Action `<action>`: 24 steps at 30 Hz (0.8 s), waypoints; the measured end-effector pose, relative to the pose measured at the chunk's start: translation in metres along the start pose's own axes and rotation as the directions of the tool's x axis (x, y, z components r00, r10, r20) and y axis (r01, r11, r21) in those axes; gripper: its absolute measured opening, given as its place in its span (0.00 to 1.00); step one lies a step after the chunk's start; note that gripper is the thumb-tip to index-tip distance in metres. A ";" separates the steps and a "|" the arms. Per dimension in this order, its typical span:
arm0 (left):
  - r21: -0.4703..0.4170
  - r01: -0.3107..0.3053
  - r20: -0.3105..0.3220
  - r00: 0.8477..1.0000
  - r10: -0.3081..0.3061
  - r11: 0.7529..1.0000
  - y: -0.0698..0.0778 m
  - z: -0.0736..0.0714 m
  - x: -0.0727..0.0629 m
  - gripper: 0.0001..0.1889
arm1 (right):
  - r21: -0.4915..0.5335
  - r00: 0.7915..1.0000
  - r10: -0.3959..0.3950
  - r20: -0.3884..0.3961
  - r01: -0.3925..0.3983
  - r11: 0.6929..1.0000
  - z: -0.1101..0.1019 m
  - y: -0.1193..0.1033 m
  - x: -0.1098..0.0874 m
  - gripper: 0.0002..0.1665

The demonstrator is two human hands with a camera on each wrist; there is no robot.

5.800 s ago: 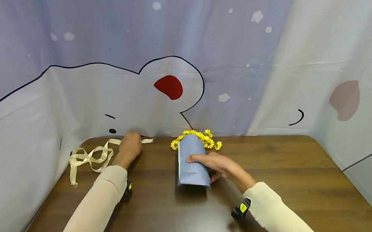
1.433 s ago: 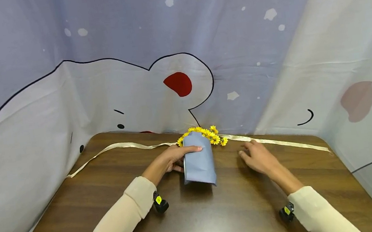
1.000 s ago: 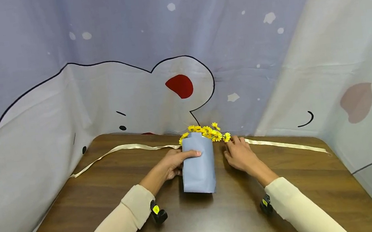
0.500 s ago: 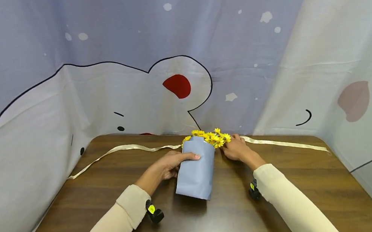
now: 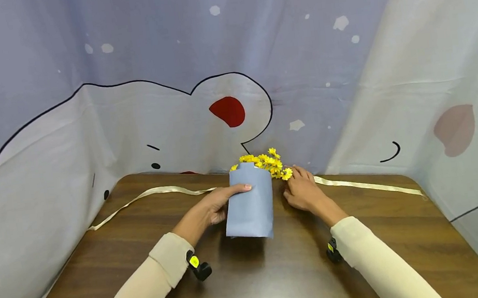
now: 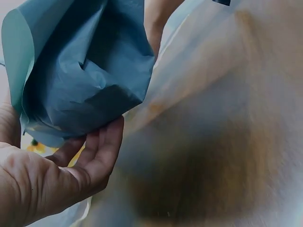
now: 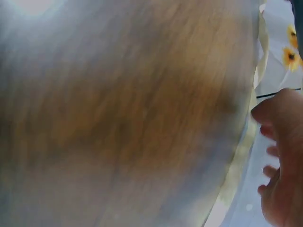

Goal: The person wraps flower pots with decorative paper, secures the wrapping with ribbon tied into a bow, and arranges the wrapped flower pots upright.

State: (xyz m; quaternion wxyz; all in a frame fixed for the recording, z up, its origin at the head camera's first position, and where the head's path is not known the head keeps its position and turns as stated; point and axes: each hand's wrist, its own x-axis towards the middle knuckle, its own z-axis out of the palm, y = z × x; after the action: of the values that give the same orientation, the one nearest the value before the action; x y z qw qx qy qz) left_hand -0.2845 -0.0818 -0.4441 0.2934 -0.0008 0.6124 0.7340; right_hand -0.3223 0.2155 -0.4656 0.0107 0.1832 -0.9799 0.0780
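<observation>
A bunch of yellow flowers (image 5: 271, 164) pokes out of a blue-grey paper wrap (image 5: 249, 211) at mid-table. My left hand (image 5: 212, 207) grips the wrap from its left side, thumb across the front; the left wrist view shows the fingers (image 6: 102, 151) curled under the folded paper (image 6: 90, 80). A cream ribbon (image 5: 356, 184) stretches across the back of the table, its middle hidden behind the bouquet and my hands. Close by the flowers on the right, my right hand (image 5: 307, 193) lies over the ribbon's line, its fingers spread and loosely bent. In the right wrist view the ribbon (image 7: 234, 168) passes by the thumb.
The brown wooden table (image 5: 253, 283) ends at the back against a printed curtain (image 5: 166, 122), which also hangs along both sides. A small black camera (image 5: 200, 269) is strapped at my left wrist, and another (image 5: 333, 252) at my right.
The ribbon, earlier heaped at the left, now stretches along the back. The bouquet has passed from my right hand to my left and lately risen a little. My right hand has come in beside the flowers.
</observation>
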 end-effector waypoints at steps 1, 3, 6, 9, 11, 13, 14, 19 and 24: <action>-0.001 -0.003 -0.010 1.000 0.003 1.000 0.001 0.002 0.002 0.33 | 0.003 0.999 -0.030 -0.015 0.030 1.000 0.005 0.004 0.002 0.29; -0.003 -0.007 -0.030 1.000 0.007 1.000 0.004 0.005 0.006 0.34 | 0.032 0.998 -0.068 0.006 0.068 0.997 0.009 0.005 0.004 0.37; 0.003 -0.008 -0.047 0.999 0.008 1.000 0.007 0.010 0.011 0.35 | 0.076 0.991 -0.080 0.106 0.073 0.994 0.011 0.001 0.006 0.44; 0.021 -0.007 -0.059 0.998 0.008 1.000 0.007 0.014 0.014 0.37 | 0.040 0.976 -0.083 0.201 0.077 0.996 0.014 -0.001 0.002 0.46; 0.036 -0.007 -0.068 0.998 0.010 0.999 0.006 0.015 0.016 0.37 | 0.031 0.967 -0.097 0.234 0.092 0.995 0.014 -0.003 -0.009 0.45; 0.054 -0.004 -0.083 0.997 0.009 0.999 0.005 0.016 0.019 0.37 | 0.024 0.962 -0.127 0.242 0.125 0.992 0.012 -0.006 -0.025 0.46; 0.062 -0.002 -0.090 0.996 0.008 0.998 0.005 0.016 0.020 0.38 | 0.027 0.959 -0.145 0.243 0.143 0.989 0.011 -0.008 -0.033 0.46; 0.102 0.030 -0.129 0.992 -0.017 0.994 0.008 0.016 0.027 0.41 | 0.046 0.953 -0.178 0.247 0.172 0.984 -0.003 -0.023 -0.068 0.44; 0.136 0.048 -0.155 0.987 -0.027 0.989 0.012 0.022 0.033 0.43 | 0.072 0.953 -0.203 0.225 0.191 0.979 -0.007 -0.017 -0.081 0.43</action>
State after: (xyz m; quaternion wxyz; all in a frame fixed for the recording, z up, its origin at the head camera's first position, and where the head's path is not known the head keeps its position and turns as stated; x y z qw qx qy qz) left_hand -0.3094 -0.0486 -0.4396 0.2587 -0.0483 0.6829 0.6815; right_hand -0.2405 0.2298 -0.4603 -0.1002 0.2879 -0.9491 0.0788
